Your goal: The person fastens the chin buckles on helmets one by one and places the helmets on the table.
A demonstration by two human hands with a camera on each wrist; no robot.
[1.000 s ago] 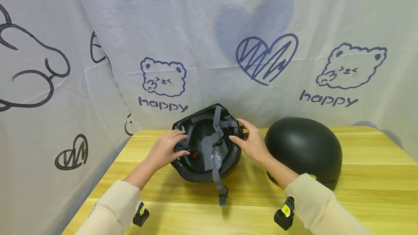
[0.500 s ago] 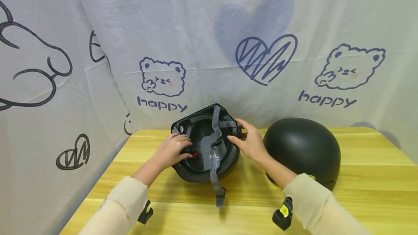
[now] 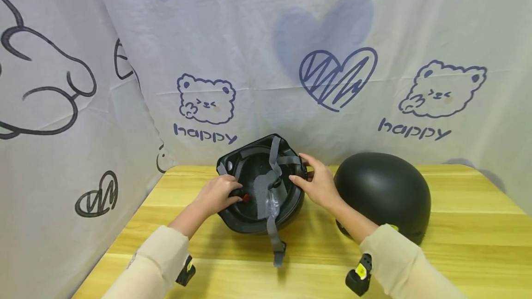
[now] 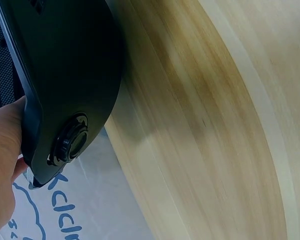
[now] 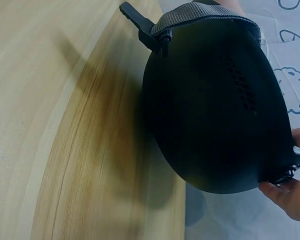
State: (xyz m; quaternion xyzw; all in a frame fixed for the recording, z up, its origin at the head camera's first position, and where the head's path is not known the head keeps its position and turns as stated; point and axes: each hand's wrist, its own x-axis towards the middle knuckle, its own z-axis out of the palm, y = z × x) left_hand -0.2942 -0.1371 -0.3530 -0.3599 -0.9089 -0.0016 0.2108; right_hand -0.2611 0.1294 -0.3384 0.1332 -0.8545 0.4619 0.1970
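A black helmet (image 3: 255,225) lies tilted on the table, its hollow padded inside facing up towards me. At its left side my left hand (image 3: 214,194) pinches a black buckle with a red tab (image 3: 246,198) between thumb and fingers; part of the buckle is hidden. My right hand (image 3: 319,181) grips the right rim, thumb on the inner edge and fingers outside. A grey chin strap (image 3: 274,225) crosses the inside and hangs over the front rim. In the right wrist view, the right fingers (image 5: 277,195) touch the shell beside a black knob-like fitting (image 5: 287,175).
A second black helmet (image 3: 382,193) sits dome up at the right, close to my right forearm. The wooden table (image 3: 465,206) ends at a pale printed curtain (image 3: 257,50) behind. Black wrist cameras (image 3: 358,276) hang beneath both sleeves.
My left hand has shifted slightly, its fingers drawing together and curling over the buckle. The right hand stays on the rim. The head view has tilted a little.
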